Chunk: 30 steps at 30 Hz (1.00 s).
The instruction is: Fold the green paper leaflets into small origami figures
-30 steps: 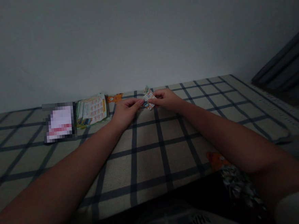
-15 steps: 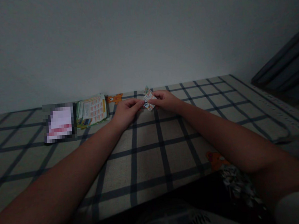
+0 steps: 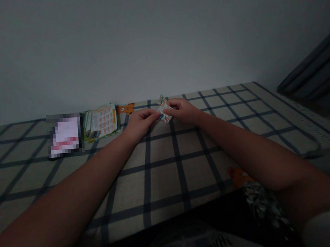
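A small folded piece of printed paper (image 3: 164, 112) with red, blue and white marks is held just above a checked bedsheet (image 3: 184, 163). My left hand (image 3: 139, 122) pinches its left edge with curled fingers. My right hand (image 3: 182, 110) pinches its right side between thumb and fingers. Both forearms reach forward over the sheet. The room is dim.
A stack of printed leaflets (image 3: 101, 121) lies left of my hands, beside a blurred-out rectangle (image 3: 65, 135). A plain wall (image 3: 148, 42) rises behind the bed. Orange bear prints (image 3: 126, 108) mark the sheet. A dark curtain or frame (image 3: 313, 68) stands at the right.
The folded paper has shifted slightly between my fingers; both hands stay in nearly the same place, with my left fingertips closing a little nearer to the right hand.
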{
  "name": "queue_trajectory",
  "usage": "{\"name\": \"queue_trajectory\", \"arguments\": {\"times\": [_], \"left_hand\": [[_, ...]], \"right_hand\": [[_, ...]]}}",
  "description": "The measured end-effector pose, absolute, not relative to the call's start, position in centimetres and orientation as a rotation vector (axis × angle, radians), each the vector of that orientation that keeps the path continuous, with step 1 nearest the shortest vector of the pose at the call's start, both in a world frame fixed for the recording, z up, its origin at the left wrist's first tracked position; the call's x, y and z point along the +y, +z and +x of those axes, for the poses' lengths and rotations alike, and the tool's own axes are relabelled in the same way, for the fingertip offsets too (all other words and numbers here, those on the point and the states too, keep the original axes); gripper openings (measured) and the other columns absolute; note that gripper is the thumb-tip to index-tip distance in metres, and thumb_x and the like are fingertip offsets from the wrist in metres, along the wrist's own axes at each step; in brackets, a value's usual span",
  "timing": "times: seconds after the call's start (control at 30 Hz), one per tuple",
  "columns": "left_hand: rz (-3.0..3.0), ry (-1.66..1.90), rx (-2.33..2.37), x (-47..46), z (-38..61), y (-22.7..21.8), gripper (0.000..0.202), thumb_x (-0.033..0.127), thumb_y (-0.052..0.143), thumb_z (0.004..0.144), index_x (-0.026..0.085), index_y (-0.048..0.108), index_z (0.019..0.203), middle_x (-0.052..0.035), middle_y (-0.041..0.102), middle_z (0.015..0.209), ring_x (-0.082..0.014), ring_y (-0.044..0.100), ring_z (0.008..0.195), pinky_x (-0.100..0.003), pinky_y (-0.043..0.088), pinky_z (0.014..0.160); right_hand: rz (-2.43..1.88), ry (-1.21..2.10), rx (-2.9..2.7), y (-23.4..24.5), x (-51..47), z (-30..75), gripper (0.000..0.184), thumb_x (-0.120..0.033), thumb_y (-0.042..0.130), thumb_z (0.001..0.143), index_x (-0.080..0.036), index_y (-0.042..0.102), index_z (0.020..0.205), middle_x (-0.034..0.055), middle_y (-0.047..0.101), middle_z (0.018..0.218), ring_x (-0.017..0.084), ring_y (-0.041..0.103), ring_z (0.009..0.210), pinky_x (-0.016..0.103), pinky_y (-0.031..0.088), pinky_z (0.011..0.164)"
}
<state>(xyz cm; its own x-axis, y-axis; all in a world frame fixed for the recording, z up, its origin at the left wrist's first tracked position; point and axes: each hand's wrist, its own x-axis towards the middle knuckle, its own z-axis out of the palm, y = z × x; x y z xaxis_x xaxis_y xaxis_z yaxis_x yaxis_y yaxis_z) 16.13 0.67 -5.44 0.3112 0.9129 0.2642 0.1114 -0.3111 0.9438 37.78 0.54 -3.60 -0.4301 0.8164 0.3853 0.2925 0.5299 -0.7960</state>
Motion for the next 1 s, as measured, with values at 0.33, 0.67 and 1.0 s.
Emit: {"name": "queue_trajectory", "arguments": {"times": [0.33, 0.67, 1.0], "left_hand": [[1.792, 1.154, 0.921, 0.86, 16.06, -5.44, 0.030, 0.047, 0.078, 0.079, 0.017, 0.076, 0.078, -0.0026, 0.071, 0.074, -0.0131, 0.057, 0.066, -0.025, 0.042, 0.062], [1.769, 1.124, 0.891, 0.26, 16.17, -4.90, 0.027, 0.043, 0.075, 0.079, 0.017, 0.072, 0.074, -0.0014, 0.068, 0.071, -0.0124, 0.055, 0.064, -0.024, 0.041, 0.061], [1.810, 1.103, 0.963, -0.04, 16.18, -4.55, 0.028, 0.044, 0.074, 0.078, 0.017, 0.072, 0.070, -0.0020, 0.068, 0.067, -0.0128, 0.054, 0.061, -0.024, 0.040, 0.057]], "right_hand": [[-0.914, 0.969, -1.900, -3.71, 0.67, 37.68, 0.037, -0.052, 0.064, 0.086, -0.015, 0.062, 0.084, 0.0019, 0.058, 0.078, 0.014, 0.052, 0.074, 0.027, 0.041, 0.066], [-0.893, 0.925, -1.913, -3.42, 0.44, 37.47, 0.036, -0.052, 0.063, 0.084, -0.015, 0.061, 0.080, 0.0017, 0.058, 0.078, 0.014, 0.052, 0.075, 0.028, 0.041, 0.070], [-0.895, 0.941, -1.872, -3.07, 0.57, 37.61, 0.033, -0.049, 0.068, 0.080, -0.017, 0.061, 0.080, 0.0008, 0.059, 0.076, 0.014, 0.052, 0.074, 0.028, 0.043, 0.069]]}}
